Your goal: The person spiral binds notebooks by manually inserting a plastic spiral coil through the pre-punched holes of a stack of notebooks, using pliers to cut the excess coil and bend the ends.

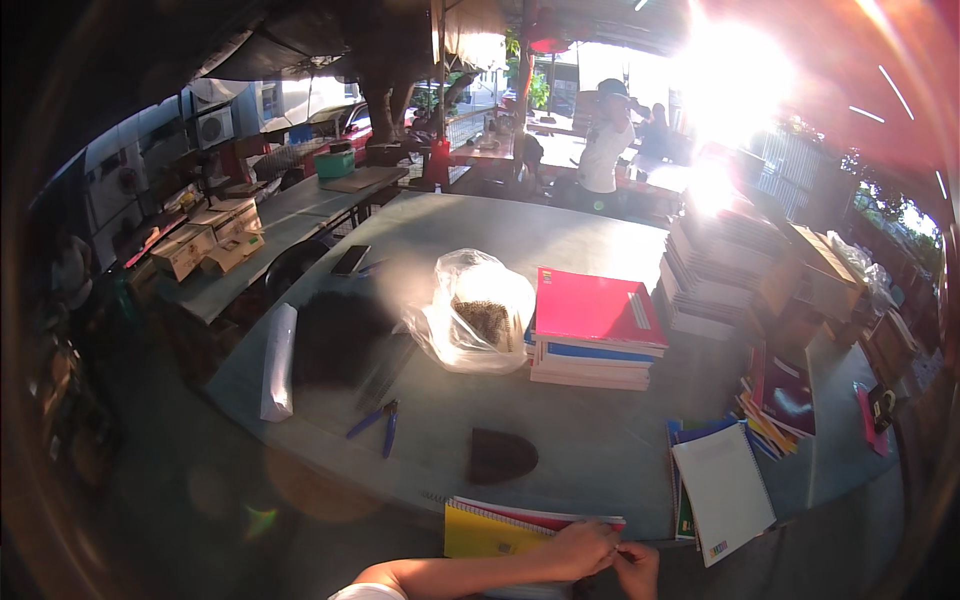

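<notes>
A yellow-covered spiral notebook point(480, 532) lies at the table's near edge, its coil running along the far side with a red cover strip behind it. My left hand point(580, 549) reaches across from the lower left, fingers curled closed over the right end of the binding. Against it, my right hand point(637, 571) is closed in a pinch at the same corner. The exact spot between the fingertips is hidden. Just beyond the notebook is a dark brown, round-ended flat piece point(502, 456). Blue-handled pliers point(388, 426) rest farther left, their handles spread.
A clear plastic bag point(475, 325) with dark contents stands beside a red-topped notebook stack point(597, 310). Taller stacks point(712, 275) rise behind. Spiral notebooks point(725, 490) overhang the right edge. A long white wrapped piece point(280, 362) and a phone point(351, 260) lie left. A person point(605, 145) stands beyond.
</notes>
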Tool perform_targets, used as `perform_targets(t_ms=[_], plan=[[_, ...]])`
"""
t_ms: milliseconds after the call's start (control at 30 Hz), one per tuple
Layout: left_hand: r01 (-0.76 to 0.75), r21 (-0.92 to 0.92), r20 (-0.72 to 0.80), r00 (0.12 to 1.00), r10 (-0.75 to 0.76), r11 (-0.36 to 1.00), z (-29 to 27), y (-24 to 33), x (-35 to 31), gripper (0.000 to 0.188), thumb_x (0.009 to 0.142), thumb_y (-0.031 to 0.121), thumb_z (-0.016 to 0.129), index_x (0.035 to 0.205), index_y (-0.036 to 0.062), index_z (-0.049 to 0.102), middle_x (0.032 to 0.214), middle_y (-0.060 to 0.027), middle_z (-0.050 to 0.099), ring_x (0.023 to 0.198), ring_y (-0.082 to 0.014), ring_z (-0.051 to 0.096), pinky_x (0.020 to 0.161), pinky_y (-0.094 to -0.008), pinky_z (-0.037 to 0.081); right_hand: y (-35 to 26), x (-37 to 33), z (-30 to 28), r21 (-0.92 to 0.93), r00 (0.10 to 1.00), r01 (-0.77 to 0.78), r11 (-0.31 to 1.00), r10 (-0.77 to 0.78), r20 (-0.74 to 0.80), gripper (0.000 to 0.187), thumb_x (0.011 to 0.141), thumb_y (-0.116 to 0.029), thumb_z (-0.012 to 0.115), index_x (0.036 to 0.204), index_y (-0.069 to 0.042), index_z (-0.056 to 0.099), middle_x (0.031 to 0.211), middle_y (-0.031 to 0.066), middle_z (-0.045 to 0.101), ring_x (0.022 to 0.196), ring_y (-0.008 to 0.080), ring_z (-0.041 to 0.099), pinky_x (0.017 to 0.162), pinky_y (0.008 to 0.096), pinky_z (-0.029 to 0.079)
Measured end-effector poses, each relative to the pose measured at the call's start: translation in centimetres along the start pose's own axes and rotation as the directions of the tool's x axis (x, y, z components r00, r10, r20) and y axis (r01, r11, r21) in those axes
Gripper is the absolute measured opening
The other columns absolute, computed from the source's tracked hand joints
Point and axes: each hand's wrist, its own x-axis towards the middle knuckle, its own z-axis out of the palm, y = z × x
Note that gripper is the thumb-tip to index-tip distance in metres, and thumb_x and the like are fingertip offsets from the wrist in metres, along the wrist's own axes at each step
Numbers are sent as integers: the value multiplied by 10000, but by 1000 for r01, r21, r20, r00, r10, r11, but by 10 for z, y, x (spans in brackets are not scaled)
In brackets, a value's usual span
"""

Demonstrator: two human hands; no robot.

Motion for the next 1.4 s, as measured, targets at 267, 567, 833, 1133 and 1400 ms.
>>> perform_targets(t_ms=[267, 567, 833, 1133, 1400], plan=[[-48, -23, -80, 996, 46, 999, 8, -4, -6, 140, 771, 147, 591, 813, 15, 572, 827, -137, 582, 829, -307, 567, 758, -381, 468, -20, -4, 0, 281, 999, -31, 959, 40, -27, 148, 807, -106, 675, 891, 15, 666, 769, 65, 647, 728, 125, 582, 695, 281, 478], [37, -162, 46, 999, -30, 986, -12, 2, -6, 288, 681, 14, 608, 960, 69, 558, 1017, -126, 566, 947, -327, 546, 794, -406, 460, 5, -2, 4, -84, 987, 156, 984, -158, -21, 160, 819, -136, 686, 888, 8, 676, 801, 43, 672, 756, 104, 585, 686, 268, 478], [355, 153, -582, 787, -207, 922, -153, -63, -44, 335, 765, 297, 695, 1001, 72, 621, 931, -83, 642, 907, -274, 575, 819, -423, 431, -24, 4, -1, 195, 999, 28, 980, -22, -34, 225, 859, -224, 651, 925, -10, 677, 805, 21, 659, 745, 86, 570, 668, 250, 466], [880, 367, -657, 475, -585, 301, -135, -168, -169, 817, 799, 547, 568, 1388, 38, 321, 1343, -293, 336, 1238, -458, 321, 1023, -579, 239, 3, -4, 35, 569, 979, -192, 799, 193, 60, 260, 891, -184, 607, 1057, 15, 630, 905, 42, 646, 827, 91, 572, 755, 243, 467], [899, 220, -440, 438, -784, 379, -182, -152, -155, 767, 695, 261, 681, 1349, 8, 369, 1180, -256, 432, 1188, -432, 373, 1057, -450, 266, -44, 22, 10, 263, 998, 6, 965, -21, 57, 254, 864, -255, 623, 885, -2, 641, 749, 13, 611, 765, 105, 549, 712, 276, 459]])
